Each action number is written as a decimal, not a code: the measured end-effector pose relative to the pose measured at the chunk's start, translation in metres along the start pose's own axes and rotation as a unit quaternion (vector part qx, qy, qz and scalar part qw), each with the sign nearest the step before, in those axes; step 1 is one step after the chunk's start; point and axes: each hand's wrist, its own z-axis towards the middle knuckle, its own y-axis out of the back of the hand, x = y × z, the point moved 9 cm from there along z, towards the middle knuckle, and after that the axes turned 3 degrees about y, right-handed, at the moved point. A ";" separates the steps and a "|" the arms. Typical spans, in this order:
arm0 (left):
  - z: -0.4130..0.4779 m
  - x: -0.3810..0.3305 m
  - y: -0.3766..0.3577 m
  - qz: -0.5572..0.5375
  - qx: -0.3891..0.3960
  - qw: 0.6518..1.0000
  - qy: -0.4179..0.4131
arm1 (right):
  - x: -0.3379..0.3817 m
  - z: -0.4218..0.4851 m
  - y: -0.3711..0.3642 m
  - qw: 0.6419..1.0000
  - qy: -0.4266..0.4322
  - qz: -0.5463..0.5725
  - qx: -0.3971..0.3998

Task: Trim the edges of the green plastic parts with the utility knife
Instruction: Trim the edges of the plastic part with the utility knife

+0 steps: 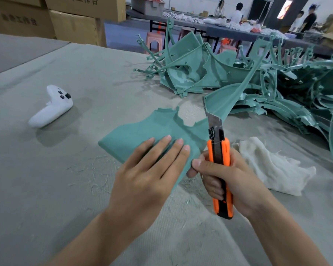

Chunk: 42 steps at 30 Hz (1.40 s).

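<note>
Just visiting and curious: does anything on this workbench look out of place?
Yes. A white plastic handheld controller with black buttons lies alone on the grey felt-covered table at left; it seems unrelated to trimming.

Count: 1 left hand (148,169) + 1 right hand (227,179) = 2 hands. 1 utility knife (219,150). 1 green part (142,131) lying apart, near centre. Far right, a pile of green parts (258,83): tangled, too many to count. 1 white controller (52,106), left. 1 white cloth (267,166), near right. Far left, cardboard boxes (73,27): at least 4. Far centre, pink stools (152,41): at least 3, and 1 grey bin (146,6). Far right, people (237,14): 4.
</note>
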 end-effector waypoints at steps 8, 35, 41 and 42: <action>0.001 0.004 0.001 -0.005 0.016 1.000 0.023 | 0.002 0.002 0.026 0.993 0.032 0.058 -0.101; 0.000 0.015 -0.003 -0.184 0.014 0.978 0.100 | 0.030 -0.019 0.089 0.928 0.184 -0.017 -0.323; -0.002 0.031 0.003 -0.191 -0.024 0.960 0.205 | 0.039 -0.010 0.039 0.890 0.217 -0.339 -0.216; -0.002 0.032 0.002 -0.187 -0.021 0.959 0.212 | 0.037 -0.009 0.034 0.877 0.213 -0.377 -0.208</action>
